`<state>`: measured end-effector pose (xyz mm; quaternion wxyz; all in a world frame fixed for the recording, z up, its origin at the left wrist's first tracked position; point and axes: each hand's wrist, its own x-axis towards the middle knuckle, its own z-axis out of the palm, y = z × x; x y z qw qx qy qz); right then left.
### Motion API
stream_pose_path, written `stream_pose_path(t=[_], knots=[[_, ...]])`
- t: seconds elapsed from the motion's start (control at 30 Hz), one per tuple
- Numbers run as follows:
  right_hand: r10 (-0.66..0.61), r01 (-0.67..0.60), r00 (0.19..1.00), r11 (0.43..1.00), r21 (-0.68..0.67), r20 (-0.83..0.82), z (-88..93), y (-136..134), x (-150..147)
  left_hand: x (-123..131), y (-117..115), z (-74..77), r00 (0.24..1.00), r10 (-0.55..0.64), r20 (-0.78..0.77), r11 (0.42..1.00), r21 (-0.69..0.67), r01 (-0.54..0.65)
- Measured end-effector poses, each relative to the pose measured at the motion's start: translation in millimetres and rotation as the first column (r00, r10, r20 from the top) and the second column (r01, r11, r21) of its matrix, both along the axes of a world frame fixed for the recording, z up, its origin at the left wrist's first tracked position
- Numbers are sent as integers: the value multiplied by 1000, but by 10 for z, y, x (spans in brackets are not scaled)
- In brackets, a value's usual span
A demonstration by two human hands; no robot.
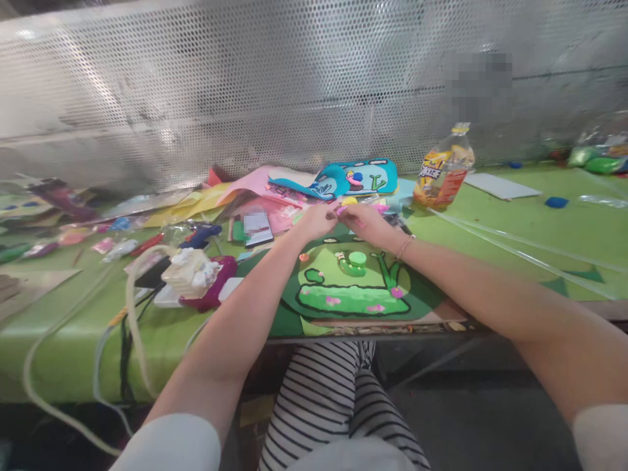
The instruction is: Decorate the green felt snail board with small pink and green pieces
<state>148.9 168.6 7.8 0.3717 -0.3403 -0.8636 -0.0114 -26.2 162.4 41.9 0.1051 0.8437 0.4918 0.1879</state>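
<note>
My left hand (320, 221) and my right hand (367, 224) meet above the far edge of a green clay picture (338, 297). Their fingers are closed around a small piece of pink modelling clay (340, 211), mostly covered by the fingertips. Below them, the picture shows a bright green snail-like figure (354, 263), a grass strip with pink flowers, and a leafy plant (390, 273) at the right. Just behind my hands lie small bags, pink and yellow, and a blue clay picture (381, 176) with black outlines.
A tilted-looking drink bottle (441, 171) stands at the back right, near a white board (503, 186). At left are a phone (258, 229), a cream-coloured block (191, 273) on a magenta base, cables, and several clay packets. Perforated metal sheeting (294, 85) rises behind the green table.
</note>
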Motion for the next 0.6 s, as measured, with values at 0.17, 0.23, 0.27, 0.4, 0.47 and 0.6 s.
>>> stream_pose_path(t=[0.17,0.23,0.27,0.4,0.47,0.6], knots=[[4,-28,972,995,-98,-236,8,0,-21,10,126,-73,948,-27,317,993,-100,62],[2,-46,957,988,-146,-291,3,-3,-27,0,154,-83,935,-66,348,991,-87,102],[3,-58,950,984,-166,-313,-1,-2,-29,-5,159,-83,936,-84,342,991,-70,114],[84,-173,926,961,-216,-368,-21,6,-32,-20,148,-76,955,-89,282,995,-17,98],[128,-230,914,946,-231,-386,-29,6,-31,-22,133,-69,967,-79,240,996,-10,84],[101,-221,912,938,-268,-398,-38,1,-23,-30,89,-29,988,-20,153,999,-23,23]])
